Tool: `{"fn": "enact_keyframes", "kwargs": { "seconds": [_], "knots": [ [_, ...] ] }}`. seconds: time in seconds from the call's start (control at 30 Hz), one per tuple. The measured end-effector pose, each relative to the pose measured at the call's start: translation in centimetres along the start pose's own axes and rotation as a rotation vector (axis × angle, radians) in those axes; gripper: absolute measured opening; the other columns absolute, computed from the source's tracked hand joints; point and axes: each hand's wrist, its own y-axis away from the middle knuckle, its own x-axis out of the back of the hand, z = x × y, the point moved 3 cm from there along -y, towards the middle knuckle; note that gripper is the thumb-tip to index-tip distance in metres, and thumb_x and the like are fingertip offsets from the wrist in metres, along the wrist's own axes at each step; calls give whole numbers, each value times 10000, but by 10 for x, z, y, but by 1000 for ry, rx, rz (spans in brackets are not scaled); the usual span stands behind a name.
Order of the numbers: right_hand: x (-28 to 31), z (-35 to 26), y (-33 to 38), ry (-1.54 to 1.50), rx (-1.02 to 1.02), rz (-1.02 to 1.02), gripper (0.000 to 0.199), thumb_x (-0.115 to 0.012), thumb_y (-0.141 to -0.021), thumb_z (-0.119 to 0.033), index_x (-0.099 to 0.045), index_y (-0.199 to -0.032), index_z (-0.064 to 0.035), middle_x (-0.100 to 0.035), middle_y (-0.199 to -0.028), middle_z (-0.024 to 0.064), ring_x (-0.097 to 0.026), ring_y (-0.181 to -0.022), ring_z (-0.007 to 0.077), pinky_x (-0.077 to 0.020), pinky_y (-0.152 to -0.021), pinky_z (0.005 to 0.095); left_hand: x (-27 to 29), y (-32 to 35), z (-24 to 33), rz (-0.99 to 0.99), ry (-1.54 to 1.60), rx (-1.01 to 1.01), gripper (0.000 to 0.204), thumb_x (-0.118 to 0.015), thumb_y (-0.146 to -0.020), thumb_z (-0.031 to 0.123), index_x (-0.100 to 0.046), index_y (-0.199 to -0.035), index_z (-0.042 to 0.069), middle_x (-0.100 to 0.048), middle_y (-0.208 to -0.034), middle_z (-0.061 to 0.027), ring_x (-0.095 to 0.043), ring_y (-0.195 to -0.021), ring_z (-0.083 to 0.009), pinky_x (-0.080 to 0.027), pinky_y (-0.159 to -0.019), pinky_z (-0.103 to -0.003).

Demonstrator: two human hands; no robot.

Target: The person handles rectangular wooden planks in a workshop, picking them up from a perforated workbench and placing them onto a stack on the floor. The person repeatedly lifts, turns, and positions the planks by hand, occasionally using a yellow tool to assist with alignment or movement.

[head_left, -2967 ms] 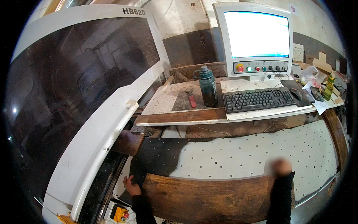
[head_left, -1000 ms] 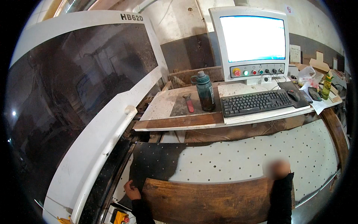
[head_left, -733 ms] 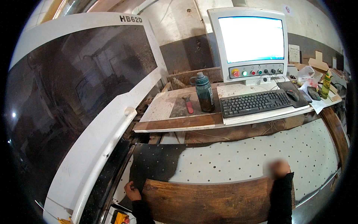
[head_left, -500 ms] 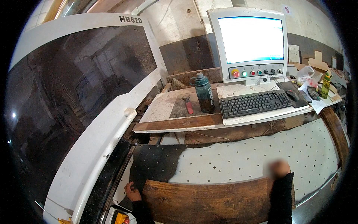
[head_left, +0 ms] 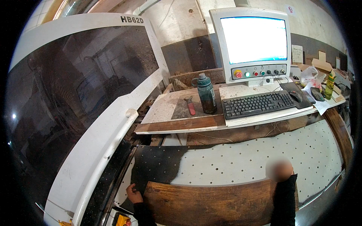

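A brown wooden board (head_left: pixel 207 201) lies in front of me across the white perforated tabletop (head_left: pixel 226 162). At the board's left end is my left hand (head_left: pixel 134 194), its bare fingers slightly apart; nothing shows in them. Whether the hand presses on the board's end is unclear. My right hand (head_left: pixel 279 170) is over the tabletop by the board's far right corner, with the dark sleeve crossing the board's right end. A blur covers that hand, so its fingers cannot be made out.
A large white machine with a dark window (head_left: pixel 94 75) stands at left. Behind the tabletop, a shelf carries a bottle (head_left: pixel 207 94), a red-handled tool (head_left: pixel 190 106), a keyboard (head_left: pixel 260 104), a mouse (head_left: pixel 295 96) and a monitor (head_left: pixel 254 41). A yellow-and-red switch box (head_left: pixel 123 220) sits low left.
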Motion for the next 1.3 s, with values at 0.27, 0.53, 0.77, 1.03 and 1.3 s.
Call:
{"fn": "enact_keyframes", "kwargs": {
  "seconds": [0.27, 0.53, 0.77, 1.03, 1.3],
  "knots": [
    [38, -70, 21, 235, -48, -56, 377, -640, -755, -416, -662, -798, -42, -661, -791, 157, -636, -743, 320, -507, -682, 403, 3, 1, 4, 17, -69, 12, 414, -525, -669, -145, -596, -1020, 63, -592, -1023, -95, -579, -791, -200, -475, -716, -309],
    [-40, 45, -29, 162, 17, 46, 379, -640, -753, -412, -658, -794, -36, -658, -785, 160, -634, -741, 322, -505, -680, 404, -4, -1, -11, -12, 29, 7, 333, -560, -710, -89, -600, -1016, 34, -622, -945, -107, -604, -859, -223, -486, -727, -327],
    [-26, 25, -18, 121, 31, -87, 378, -627, -769, -406, -651, -801, -30, -651, -769, 162, -626, -727, 326, -498, -682, 409, 8, -10, 21, 69, 153, -71, 176, -587, -807, 67, -612, -971, 10, -607, -915, -105, -582, -790, -214, -483, -723, -332],
    [-15, -9, -9, 203, 90, -171, 378, -607, -788, -423, -657, -824, -50, -659, -785, 147, -631, -746, 315, -501, -700, 404, 112, 39, 262, -103, 866, -824, 145, -582, -828, 191, -519, -831, 61, -417, -764, -48, -403, -712, -164, -350, -638, -312],
    [-14, -1, -9, 219, 125, -109, 380, -587, -806, -440, -664, -848, -70, -667, -801, 132, -636, -764, 303, -504, -718, 399, 152, 121, 421, -731, 1784, -1175, 79, -633, -825, 152, -646, -862, 83, -598, -837, -36, -561, -696, -156, -448, -644, -299]
  ]
}}
